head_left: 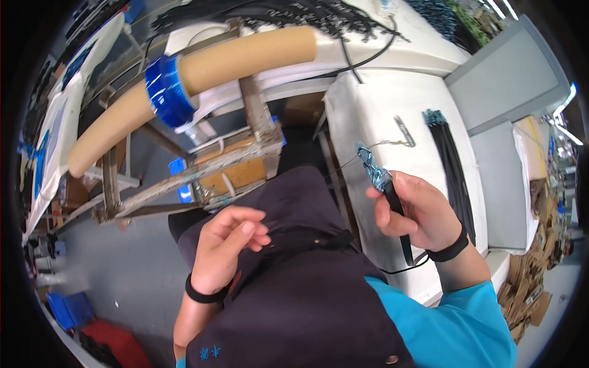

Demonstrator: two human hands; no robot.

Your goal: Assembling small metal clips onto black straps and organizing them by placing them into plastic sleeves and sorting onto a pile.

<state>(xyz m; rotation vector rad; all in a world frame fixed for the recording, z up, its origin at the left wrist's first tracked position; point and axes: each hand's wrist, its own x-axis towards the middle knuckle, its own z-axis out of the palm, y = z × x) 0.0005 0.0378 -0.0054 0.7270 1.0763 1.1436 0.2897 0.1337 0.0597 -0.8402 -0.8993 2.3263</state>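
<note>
Right hand [423, 211] is clenched on a black strap [399, 224] whose teal braided end [371, 167] projects toward 11 o'clock, above the white bench [392, 98]. Left hand [230, 245] holds nothing, fingers loosely curled over the dark apron [307, 294]. At 2 o'clock of the right hand lies 1 bundle of black straps [454, 165]; beside it, apparently, a metal hook [405, 132].

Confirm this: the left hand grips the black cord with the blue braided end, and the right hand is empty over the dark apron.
The hands are swapped. In the head view, the right hand grips the black cord with the blue braided end, and the left hand is empty over the dark apron.
</note>
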